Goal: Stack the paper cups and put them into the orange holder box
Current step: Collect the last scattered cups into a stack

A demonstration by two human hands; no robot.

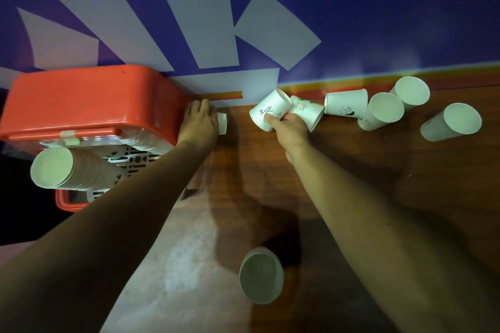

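The orange holder box (89,100) stands at the left against the wall, with a long stack of white paper cups (73,170) poking out of its front. My left hand (200,121) rests beside the box, closed over a white cup (222,123) that is mostly hidden. My right hand (286,127) grips a printed paper cup (267,111), tilted with its base up. Another cup (308,112) lies right behind that hand. More loose cups lie to the right: (346,104), (384,111), (412,92), (451,121). A lone cup (261,276) stands near me.
The wooden table (365,184) runs to a blue and white wall banner (243,21) close behind the cups. A pale glare patch covers the near table. Left of the box the scene is dark.
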